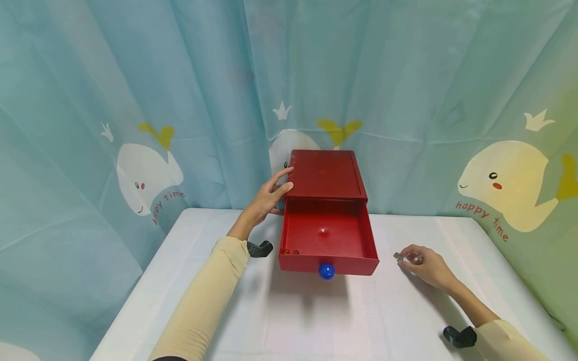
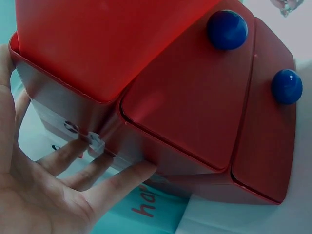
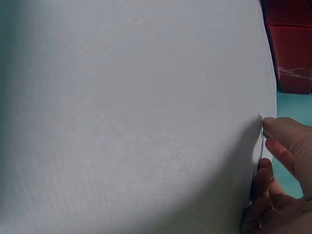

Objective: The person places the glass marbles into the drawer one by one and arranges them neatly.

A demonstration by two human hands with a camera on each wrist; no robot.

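Roughly: left hand (image 1: 270, 196) flat, fingers straight against red box (image 1: 327, 176) with drawer (image 1: 326, 238) open; right hand (image 1: 427, 266) pinching small shiny thing (image 1: 400, 257) on table (image 1: 316, 321).

The small shiny object (image 1: 400, 257) pinched by the right hand (image 1: 429, 268) was too small to identify. In the right wrist view, that hand was cut off by the frame edge. Tiny items (image 1: 289, 251) in the open drawer's (image 1: 327, 235) front corner could not be made out.
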